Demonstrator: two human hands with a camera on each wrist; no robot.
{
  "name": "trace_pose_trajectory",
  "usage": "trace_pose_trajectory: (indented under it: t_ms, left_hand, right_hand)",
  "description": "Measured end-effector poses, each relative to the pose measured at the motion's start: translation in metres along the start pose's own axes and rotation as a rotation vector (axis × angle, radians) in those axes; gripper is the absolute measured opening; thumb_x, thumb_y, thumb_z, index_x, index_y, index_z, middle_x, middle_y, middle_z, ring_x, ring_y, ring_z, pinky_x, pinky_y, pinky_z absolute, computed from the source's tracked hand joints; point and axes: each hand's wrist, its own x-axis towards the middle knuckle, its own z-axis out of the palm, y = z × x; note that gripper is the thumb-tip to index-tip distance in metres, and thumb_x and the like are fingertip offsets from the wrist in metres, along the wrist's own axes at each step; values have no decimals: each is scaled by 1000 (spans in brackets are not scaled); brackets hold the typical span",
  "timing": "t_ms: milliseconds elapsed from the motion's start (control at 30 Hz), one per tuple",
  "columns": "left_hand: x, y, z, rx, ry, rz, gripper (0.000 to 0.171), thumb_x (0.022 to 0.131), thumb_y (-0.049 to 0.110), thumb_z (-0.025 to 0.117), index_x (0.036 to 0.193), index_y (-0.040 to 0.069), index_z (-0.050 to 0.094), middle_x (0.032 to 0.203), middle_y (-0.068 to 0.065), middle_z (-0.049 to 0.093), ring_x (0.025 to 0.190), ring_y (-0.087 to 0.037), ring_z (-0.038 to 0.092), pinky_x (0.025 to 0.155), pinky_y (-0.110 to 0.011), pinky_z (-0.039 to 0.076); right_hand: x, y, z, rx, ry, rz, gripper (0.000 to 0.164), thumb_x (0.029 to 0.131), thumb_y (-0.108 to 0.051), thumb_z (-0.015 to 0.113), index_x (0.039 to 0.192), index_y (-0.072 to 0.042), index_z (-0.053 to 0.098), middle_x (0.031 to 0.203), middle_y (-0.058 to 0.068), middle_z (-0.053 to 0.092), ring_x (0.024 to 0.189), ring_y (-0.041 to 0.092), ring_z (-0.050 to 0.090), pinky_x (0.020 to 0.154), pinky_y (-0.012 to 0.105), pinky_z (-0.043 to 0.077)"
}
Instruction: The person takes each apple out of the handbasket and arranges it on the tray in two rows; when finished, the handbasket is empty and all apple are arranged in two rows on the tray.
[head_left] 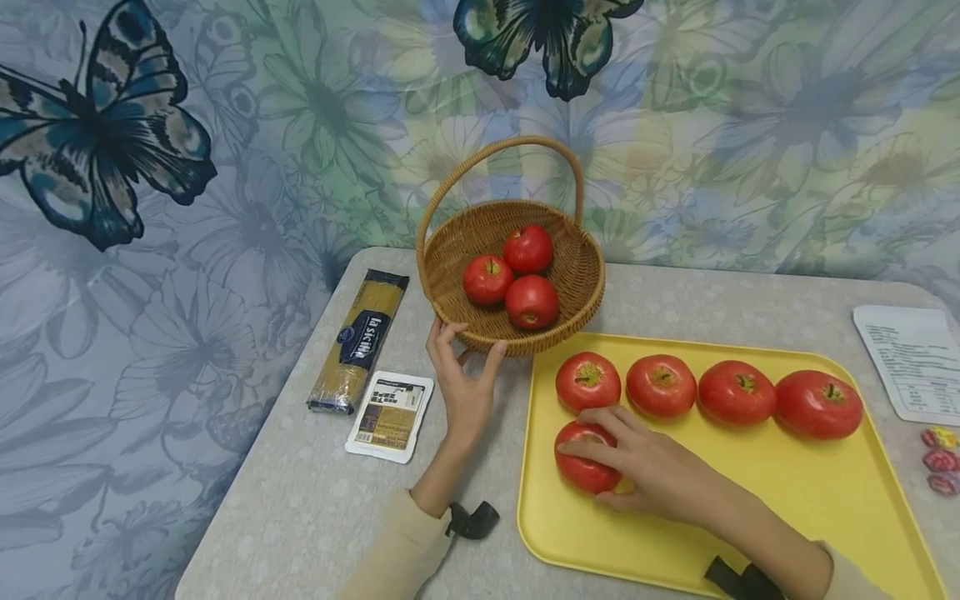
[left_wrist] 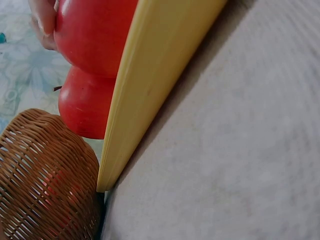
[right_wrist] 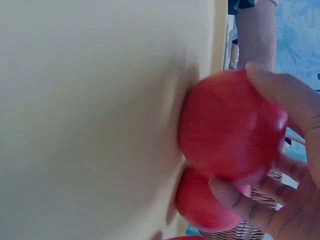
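A wicker basket [head_left: 517, 337] with a tall arched handle holds three red apples [head_left: 531, 302]. My left hand [head_left: 467, 400] grips its near rim, fingers at the left and thumb at the front. On the yellow tray [head_left: 720, 533], my right hand [head_left: 652, 467] holds a red apple [head_left: 585, 471] at the left end, fingers over its top and thumb at the near side. The right wrist view shows that apple [right_wrist: 227, 127] between thumb and fingers, close to the tray surface. Several more apples [head_left: 662, 386] stand in a row behind it.
Left of the basket lie a pack of spaghetti [head_left: 360, 342] and a white flat packet [head_left: 390, 417]. Beyond the tray's right side are a white printed pouch [head_left: 911, 362] and small red wrapped pieces [head_left: 941, 460]. A floral curtain [head_left: 712, 167] hangs behind the table.
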Motion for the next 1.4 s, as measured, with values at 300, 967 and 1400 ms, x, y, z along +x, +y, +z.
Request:
trace_pose_trajectory:
  t_ms: [300,967,1400]
  left_hand:
    - [1,-1,0,0,6,19,52,88,13,74,126,-5,43,153,-31,15,144,-44,22,98,-57,44]
    - [2,-3,1,-11,19,12,50,86,10,75,123,-2,44,153,-30,17,142,-44,26,97,-56,45]
    - [2,0,1,-1,13,-5,50,86,12,75,124,-2,45,153,-30,18,142,-40,28,98,-56,45]
  right_hand:
    - [38,15,-59,-5,95,-59,64,78,-41,82,136,-32,56,138,5,50,120,22,50,83,40,56]
    - [205,123,-68,126,-283,95,60,80,-27,82,134,-17,57,134,15,48,123,34,50,103,54,42]
    - [211,123,-58,117,-306,103,54,79,-19,82,127,-21,57,132,15,51,123,35,51,104,54,42]
